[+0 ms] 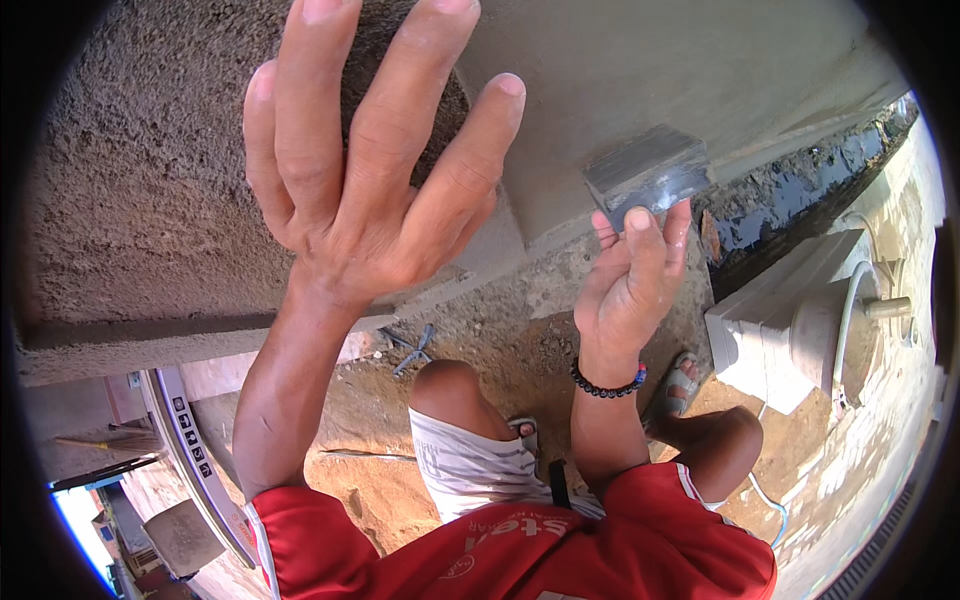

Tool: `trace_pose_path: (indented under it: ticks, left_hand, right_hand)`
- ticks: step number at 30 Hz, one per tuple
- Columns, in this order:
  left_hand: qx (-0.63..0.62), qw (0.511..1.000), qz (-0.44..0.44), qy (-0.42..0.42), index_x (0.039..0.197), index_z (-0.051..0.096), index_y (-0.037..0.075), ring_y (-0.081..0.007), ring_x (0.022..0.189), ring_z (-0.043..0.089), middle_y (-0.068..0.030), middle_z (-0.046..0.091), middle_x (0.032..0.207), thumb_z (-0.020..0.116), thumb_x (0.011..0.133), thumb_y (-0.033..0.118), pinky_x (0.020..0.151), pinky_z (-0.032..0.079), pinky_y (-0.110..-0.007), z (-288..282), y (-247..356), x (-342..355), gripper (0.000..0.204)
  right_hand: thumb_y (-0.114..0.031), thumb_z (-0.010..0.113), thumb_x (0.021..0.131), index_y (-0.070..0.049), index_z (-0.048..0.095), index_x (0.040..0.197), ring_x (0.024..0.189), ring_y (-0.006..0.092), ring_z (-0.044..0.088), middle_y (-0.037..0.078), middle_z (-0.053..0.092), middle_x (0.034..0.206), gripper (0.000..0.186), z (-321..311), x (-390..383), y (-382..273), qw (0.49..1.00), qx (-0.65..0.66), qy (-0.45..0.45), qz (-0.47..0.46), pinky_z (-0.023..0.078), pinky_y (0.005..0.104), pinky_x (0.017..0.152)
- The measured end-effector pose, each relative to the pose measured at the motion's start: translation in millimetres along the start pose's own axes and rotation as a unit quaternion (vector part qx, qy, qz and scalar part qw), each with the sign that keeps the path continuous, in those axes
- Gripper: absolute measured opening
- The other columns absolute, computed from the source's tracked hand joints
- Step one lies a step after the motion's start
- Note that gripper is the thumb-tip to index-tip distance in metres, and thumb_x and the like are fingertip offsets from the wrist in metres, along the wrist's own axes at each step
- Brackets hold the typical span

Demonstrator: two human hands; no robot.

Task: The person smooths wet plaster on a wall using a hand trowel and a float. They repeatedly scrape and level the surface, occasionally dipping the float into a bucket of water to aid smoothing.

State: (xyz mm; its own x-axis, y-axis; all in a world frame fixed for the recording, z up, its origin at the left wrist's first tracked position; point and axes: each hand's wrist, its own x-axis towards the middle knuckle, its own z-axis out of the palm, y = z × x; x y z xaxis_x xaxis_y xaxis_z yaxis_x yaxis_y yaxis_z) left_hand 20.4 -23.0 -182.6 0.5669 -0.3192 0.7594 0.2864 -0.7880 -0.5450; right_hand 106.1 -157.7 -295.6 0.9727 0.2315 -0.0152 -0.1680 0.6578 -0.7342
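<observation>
My left hand is raised with fingers apart over the rough, speckled cement surface at the upper left; whether it touches the surface I cannot tell. My right hand is closed on a dark grey rectangular block, thumb on its near face. The block is at a smooth grey plastered surface, just right of a raised edge between rough and smooth cement; contact is unclear.
A dark, blotched strip runs right of the plaster. A white appliance-like object with a hose stands at right. My knees and sandals are below on sandy ground. A long silver bar leans at lower left.
</observation>
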Motion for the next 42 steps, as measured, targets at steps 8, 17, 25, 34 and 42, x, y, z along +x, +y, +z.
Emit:
trace_pose_path:
  ticks: [8, 17, 25, 34, 42]
  left_hand:
    - [0.019, 1.000, -0.011, 0.004, 0.099, 0.072, 0.022, -0.0350, 0.132, 0.036, -0.0104, 0.058, 0.127, 0.063, 0.075, 0.023, 0.106, 0.034, -0.043, 0, 6, 6, 0.025]
    - [0.003, 0.999, 0.026, 0.029, 0.102, 0.071, 0.022, -0.0347, 0.133, 0.033, -0.0109, 0.056, 0.129, 0.060, 0.081, 0.025, 0.106, 0.033, -0.043, 5, -9, -2, 0.024]
    - [0.008, 1.000, -0.018, -0.007, 0.103, 0.071, 0.023, -0.0355, 0.133, 0.033, -0.0101, 0.056, 0.129, 0.062, 0.076, 0.021, 0.105, 0.033, -0.044, 2, 1, -4, 0.028]
    - [0.022, 1.000, -0.008, -0.013, 0.101, 0.071, 0.024, -0.0355, 0.132, 0.036, -0.0094, 0.056, 0.129, 0.061, 0.077, 0.022, 0.104, 0.035, -0.045, -5, 2, 5, 0.027]
    - [0.037, 0.999, 0.001, 0.003, 0.101, 0.071, 0.025, -0.0356, 0.132, 0.036, -0.0093, 0.057, 0.129, 0.060, 0.078, 0.024, 0.105, 0.033, -0.045, 3, 0, -4, 0.025]
  right_hand:
    - [-0.017, 0.060, 0.084, -0.010, 0.044, 0.130, 0.088, 0.0134, 0.056, 0.001, 0.057, 0.102, 0.049, -148, 35, 73, 0.973, 0.016, 0.103, 0.206, 0.044, 0.0282, 0.073]
    - [-0.018, 0.067, 0.080, -0.011, 0.034, 0.142, 0.076, 0.0089, 0.053, -0.001, 0.056, 0.091, 0.071, -126, 36, 133, 0.955, -0.092, 0.155, 0.234, 0.041, 0.0247, 0.064]
    - [-0.020, 0.068, 0.080, -0.002, 0.027, 0.144, 0.090, 0.0122, 0.046, 0.003, 0.048, 0.102, 0.079, -13, 16, 51, 0.972, -0.088, 0.160, 0.147, 0.038, 0.0271, 0.078]
    - [-0.017, 0.062, 0.085, -0.010, 0.043, 0.126, 0.087, 0.0151, 0.056, 0.001, 0.057, 0.096, 0.045, -61, 27, 5, 0.997, 0.027, 0.061, 0.032, 0.047, 0.0329, 0.077]
    - [-0.023, 0.068, 0.079, -0.021, 0.041, 0.137, 0.080, 0.0105, 0.056, -0.004, 0.054, 0.090, 0.064, -98, -9, 127, 0.929, -0.056, 0.160, 0.328, 0.044, 0.0296, 0.070]
